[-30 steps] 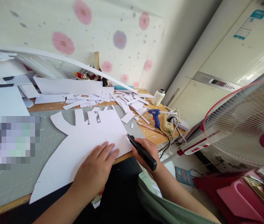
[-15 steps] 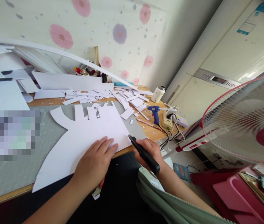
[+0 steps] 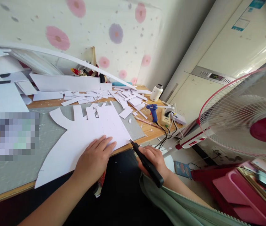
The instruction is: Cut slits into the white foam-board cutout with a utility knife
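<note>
A large white foam board (image 3: 81,147) with curved and slotted edges lies on the grey cutting mat (image 3: 24,166), its near part overhanging the table edge. My left hand (image 3: 96,153) rests flat on the board, fingers stretched out. In my right hand (image 3: 153,160) is a black utility knife (image 3: 147,163), gripped with its tip pointing at the board's right corner. Whether the blade touches the board I cannot tell.
White offcuts (image 3: 128,99) are heaped along the back. To the right are a blue glue gun (image 3: 153,111), a white bottle (image 3: 156,92) and a power strip (image 3: 165,117) with cables. A fan (image 3: 241,119) stands at the far right, above a red plastic stool or drawer (image 3: 229,188).
My right hand and the knife have moved slightly down and back toward me, at the board's right corner. My left hand stays on the board. The view has shifted a little.
</note>
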